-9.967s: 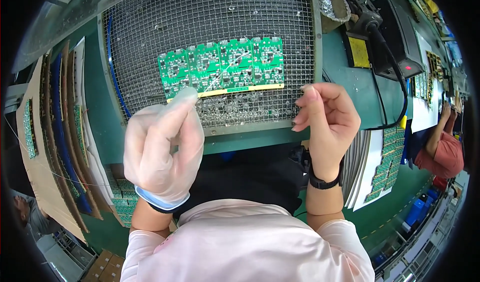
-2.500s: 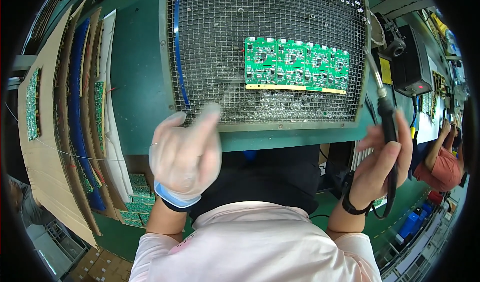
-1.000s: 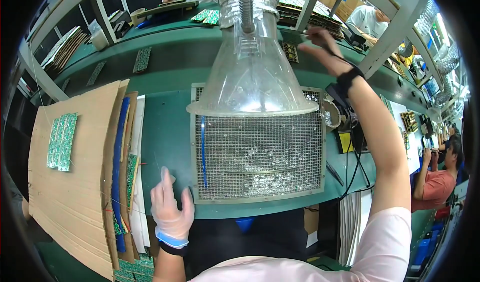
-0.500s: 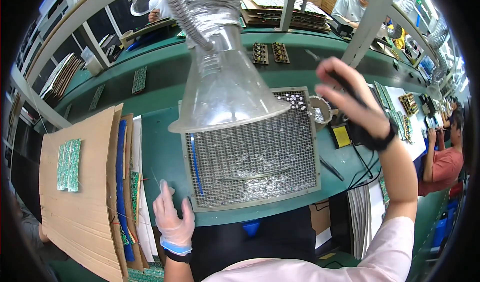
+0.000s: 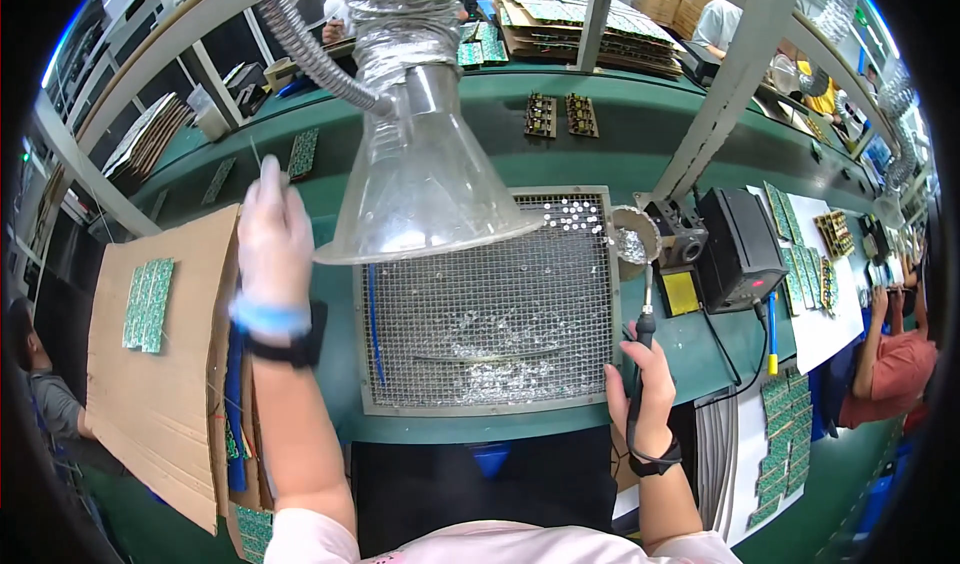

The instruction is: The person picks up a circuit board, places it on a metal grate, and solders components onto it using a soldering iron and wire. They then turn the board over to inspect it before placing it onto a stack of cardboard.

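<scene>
My left hand [image 5: 272,239], in a thin translucent glove with a blue cuff, is raised left of the clear fume funnel [image 5: 420,184]. Its fingers are together and point up, pinching a thin strand of solder wire [image 5: 254,152]. My right hand [image 5: 645,389] is bare with a black wristband. It grips the black handle of a soldering iron [image 5: 645,329] at the right edge of the wire mesh tray [image 5: 490,304]. The iron's tip points up at a round tip cleaner [image 5: 630,244]. The mesh holds only solder splatter; no board lies on it.
A cardboard sheet [image 5: 170,404] with green circuit boards [image 5: 148,304] lies at the left. A black soldering station [image 5: 738,249] stands right of the tray, with stacked green boards [image 5: 785,434] below it. One person [image 5: 895,364] sits at the far right, another [image 5: 40,394] at the far left.
My right hand came down from beside the funnel to the tray's right edge and now holds the soldering iron. My left hand rose from the tray's lower left to beside the funnel.
</scene>
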`<action>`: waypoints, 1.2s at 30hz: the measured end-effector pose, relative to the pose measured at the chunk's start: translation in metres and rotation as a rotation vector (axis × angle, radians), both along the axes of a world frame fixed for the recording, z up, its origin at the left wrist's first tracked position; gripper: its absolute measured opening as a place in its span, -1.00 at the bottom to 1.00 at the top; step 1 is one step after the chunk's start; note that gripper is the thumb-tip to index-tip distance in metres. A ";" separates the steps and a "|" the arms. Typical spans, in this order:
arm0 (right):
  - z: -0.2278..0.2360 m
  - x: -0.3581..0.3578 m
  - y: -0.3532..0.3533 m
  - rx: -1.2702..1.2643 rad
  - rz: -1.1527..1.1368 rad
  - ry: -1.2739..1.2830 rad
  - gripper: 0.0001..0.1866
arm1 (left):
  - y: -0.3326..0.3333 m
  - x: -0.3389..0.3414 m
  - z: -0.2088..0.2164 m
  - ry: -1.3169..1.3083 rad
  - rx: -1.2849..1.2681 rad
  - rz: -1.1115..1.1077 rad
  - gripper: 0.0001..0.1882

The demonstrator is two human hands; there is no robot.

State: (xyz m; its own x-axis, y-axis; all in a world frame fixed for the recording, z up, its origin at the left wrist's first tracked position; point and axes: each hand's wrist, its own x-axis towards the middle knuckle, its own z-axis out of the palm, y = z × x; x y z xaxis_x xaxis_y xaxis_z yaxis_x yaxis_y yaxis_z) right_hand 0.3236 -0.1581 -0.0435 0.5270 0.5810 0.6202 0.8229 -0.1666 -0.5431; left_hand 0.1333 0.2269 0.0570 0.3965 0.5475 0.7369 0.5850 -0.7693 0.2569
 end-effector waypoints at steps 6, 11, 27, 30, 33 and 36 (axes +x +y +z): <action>-0.001 -0.003 0.007 -0.009 -0.062 0.065 -0.55 | 0.240 0.058 -0.145 0.296 -0.292 0.169 -0.49; -0.006 0.004 -0.003 0.063 -0.031 0.121 -0.55 | 0.406 0.058 -0.207 0.162 -0.426 0.101 -0.48; -0.004 0.003 -0.005 0.120 -0.028 0.134 -0.58 | 0.309 0.090 -0.083 0.554 -0.264 0.195 -0.57; 0.000 0.004 0.001 0.143 -0.012 0.123 -0.59 | 0.271 0.020 -0.084 0.557 -0.217 0.175 -0.64; -0.005 0.001 -0.001 0.111 -0.032 0.132 -0.61 | 0.144 0.039 -0.044 0.354 -0.247 0.139 -0.60; -0.006 0.001 -0.003 0.093 -0.012 0.154 -0.65 | 0.016 0.029 0.013 0.235 -0.314 0.215 -0.44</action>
